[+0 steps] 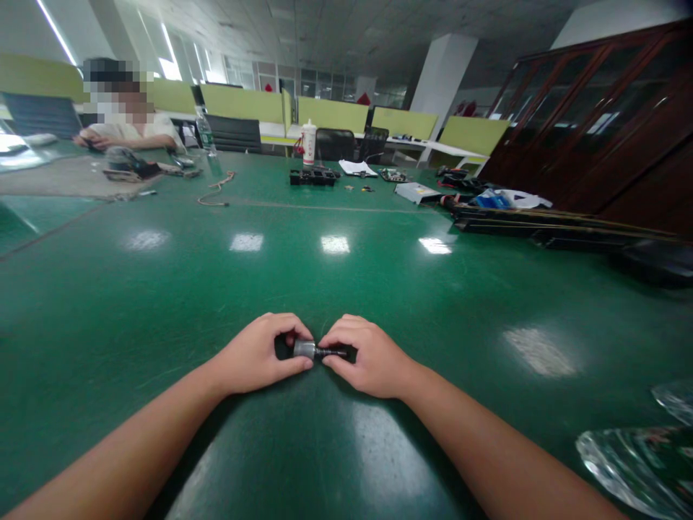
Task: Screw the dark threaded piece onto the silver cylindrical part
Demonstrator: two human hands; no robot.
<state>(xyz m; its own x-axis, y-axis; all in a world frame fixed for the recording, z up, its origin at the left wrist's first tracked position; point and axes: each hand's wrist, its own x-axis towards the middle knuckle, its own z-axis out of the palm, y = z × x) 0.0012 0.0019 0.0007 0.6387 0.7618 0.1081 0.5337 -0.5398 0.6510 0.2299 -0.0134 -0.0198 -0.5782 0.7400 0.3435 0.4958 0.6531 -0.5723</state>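
Observation:
A short silver metal cylinder (304, 349) lies sideways low over the green table, between the thumb and fingers of my left hand (266, 354). From its right end a thin dark threaded rod (331, 352) points to the right. The fingertips of my right hand (368, 357) pinch this rod close to the cylinder. Both hands rest near the table surface, their fingertips almost touching. Whether the cylinder and the rod are one piece cannot be made out.
On the green table (325, 289), clear plastic containers (639, 462) stand at the lower right. A black tray (312, 177), a white bottle (308, 143), a water bottle (204, 133) and a metal box (416, 193) are at the far side. A person (130, 123) sits at the far left.

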